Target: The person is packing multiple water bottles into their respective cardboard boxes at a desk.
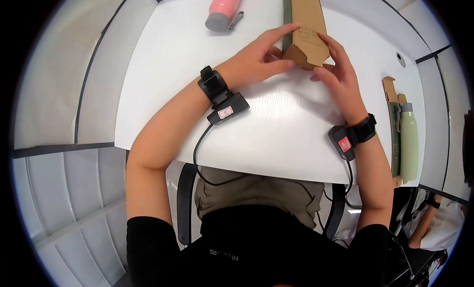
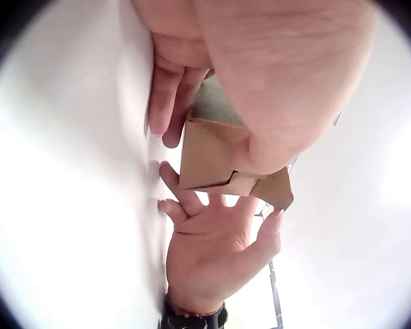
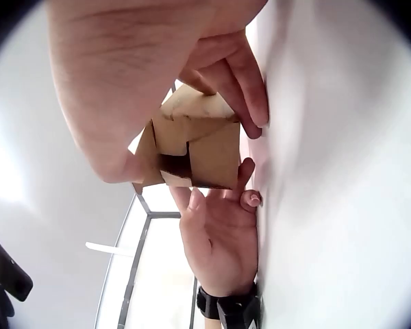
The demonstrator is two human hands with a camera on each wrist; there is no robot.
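A long brown cardboard box (image 1: pixel 308 15), with printed lettering on its top face, lies near the back of the white table. My left hand (image 1: pixel 259 60) holds its left side; the index finger reaches onto the top face, and the thumb is at the near end. From the right, my right hand (image 1: pixel 340 77) grips the box, with fingers along the side and the thumb at the corner of a flap (image 1: pixel 317 55) that sticks out. In the right wrist view the end panel (image 3: pixel 216 154) shows a dark gap between its folded flaps. The box's far end is cut off by the head view.
A pink bottle (image 1: pixel 226 8) with a grey cap and strap lies behind my left hand. At the table's right edge are a light green bottle (image 1: pixel 409 143) and an opened cardboard box (image 1: pixel 395 134). A round cable hole (image 1: pixel 400 60) is at the back right. Another person (image 1: pixel 439 227) sits beyond at lower right.
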